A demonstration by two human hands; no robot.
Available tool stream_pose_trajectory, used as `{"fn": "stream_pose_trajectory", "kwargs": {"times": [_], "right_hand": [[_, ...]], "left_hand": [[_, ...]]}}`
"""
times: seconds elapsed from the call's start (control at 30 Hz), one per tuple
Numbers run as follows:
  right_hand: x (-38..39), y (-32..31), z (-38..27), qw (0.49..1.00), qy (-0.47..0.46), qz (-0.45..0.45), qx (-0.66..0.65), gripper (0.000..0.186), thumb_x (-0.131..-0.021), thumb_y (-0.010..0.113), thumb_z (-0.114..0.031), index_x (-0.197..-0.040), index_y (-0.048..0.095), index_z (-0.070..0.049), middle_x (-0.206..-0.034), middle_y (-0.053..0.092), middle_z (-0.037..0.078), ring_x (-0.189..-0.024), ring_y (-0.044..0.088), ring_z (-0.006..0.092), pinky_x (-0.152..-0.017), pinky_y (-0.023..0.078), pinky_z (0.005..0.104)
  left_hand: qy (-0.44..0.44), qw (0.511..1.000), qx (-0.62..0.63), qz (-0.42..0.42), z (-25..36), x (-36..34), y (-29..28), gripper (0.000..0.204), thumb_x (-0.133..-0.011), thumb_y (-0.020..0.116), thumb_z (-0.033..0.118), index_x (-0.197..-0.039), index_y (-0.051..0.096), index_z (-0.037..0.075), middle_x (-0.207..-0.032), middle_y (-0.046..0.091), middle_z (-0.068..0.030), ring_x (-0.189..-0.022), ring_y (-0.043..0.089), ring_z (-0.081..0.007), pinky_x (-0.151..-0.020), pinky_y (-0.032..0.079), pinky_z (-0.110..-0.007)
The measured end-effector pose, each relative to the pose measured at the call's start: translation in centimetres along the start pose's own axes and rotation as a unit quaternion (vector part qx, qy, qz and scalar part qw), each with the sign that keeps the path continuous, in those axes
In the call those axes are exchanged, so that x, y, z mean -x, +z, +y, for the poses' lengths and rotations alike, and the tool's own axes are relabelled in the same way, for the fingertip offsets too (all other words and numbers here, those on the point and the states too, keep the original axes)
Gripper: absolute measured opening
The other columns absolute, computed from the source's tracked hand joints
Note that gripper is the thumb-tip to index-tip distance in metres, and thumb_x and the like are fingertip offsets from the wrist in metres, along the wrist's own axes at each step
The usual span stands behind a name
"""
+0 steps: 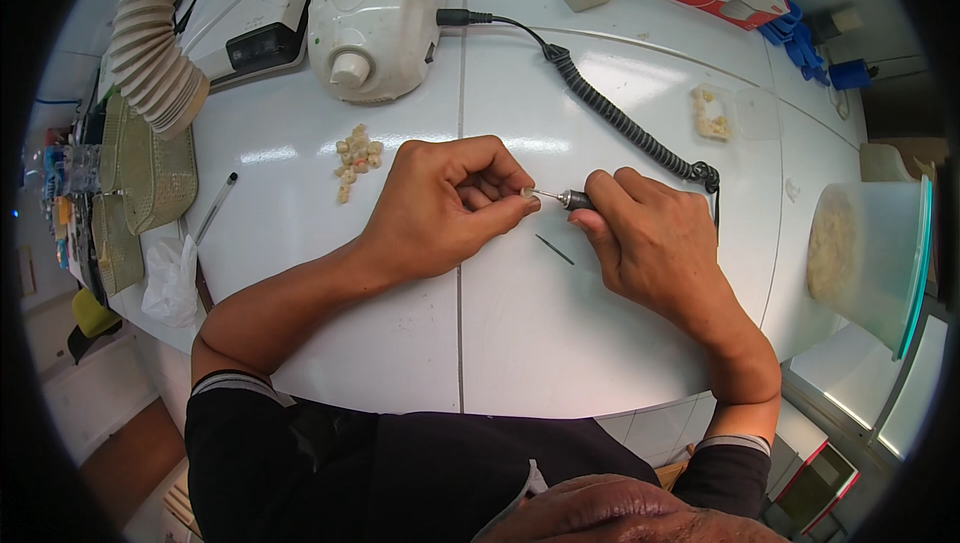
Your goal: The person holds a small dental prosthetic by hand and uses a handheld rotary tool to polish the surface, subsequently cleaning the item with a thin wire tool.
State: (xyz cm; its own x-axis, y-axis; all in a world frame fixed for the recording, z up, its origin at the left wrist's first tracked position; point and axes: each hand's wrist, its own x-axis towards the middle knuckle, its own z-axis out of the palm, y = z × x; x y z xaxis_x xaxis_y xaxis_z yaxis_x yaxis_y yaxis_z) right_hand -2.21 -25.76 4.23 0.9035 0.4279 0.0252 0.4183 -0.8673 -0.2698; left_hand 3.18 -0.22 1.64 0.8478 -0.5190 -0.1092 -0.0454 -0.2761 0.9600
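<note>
Between the thumb and index finger of my left hand (pixel 432 205) is pinched a small cream tooth-shaped piece (pixel 527 192), mostly covered by the fingertips. My right hand (pixel 655 243) grips a dark rotary handpiece (pixel 576 200). Its thin metal bit points left and reaches the piece; whether it touches cannot be made out. Just below the bit, a slim dark rod (pixel 555 249) lies on the white table. Left of my left hand sits a loose pile of several small cream tooth-shaped pieces (pixel 358 153).
A white control unit (pixel 372 23) stands at the back, its coiled black cord (pixel 620 103) running right. A ribbed hose (pixel 155 38) hangs far left, above a pen (pixel 216 208) and plastic bag (pixel 172 283). Rightward are a small clear box (pixel 712 113) and a large tub (pixel 870 253).
</note>
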Motion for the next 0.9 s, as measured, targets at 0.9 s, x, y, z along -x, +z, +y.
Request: {"fn": "stream_pose_trajectory", "kwargs": {"times": [0.9], "right_hand": [[0.5, 1.1, 0.1, 0.994, 0.022, 0.108, 0.004, 0.030, -0.108, 0.071, -0.034, -0.098, 0.063, -0.008, -0.075, 0.061, 0.008, -0.058, 0.066, 0.0306, -0.049, 0.051, 0.0425]], "left_hand": [[0.005, 0.997, 0.066, -0.028, -0.6, -0.2, 0.1, 0.024, -0.108, 0.073, 0.003, -0.130, 0.074, -0.005, -0.115, 0.080, -0.0100, -0.106, 0.078, -0.0132, -0.084, 0.061, -0.024]]}}
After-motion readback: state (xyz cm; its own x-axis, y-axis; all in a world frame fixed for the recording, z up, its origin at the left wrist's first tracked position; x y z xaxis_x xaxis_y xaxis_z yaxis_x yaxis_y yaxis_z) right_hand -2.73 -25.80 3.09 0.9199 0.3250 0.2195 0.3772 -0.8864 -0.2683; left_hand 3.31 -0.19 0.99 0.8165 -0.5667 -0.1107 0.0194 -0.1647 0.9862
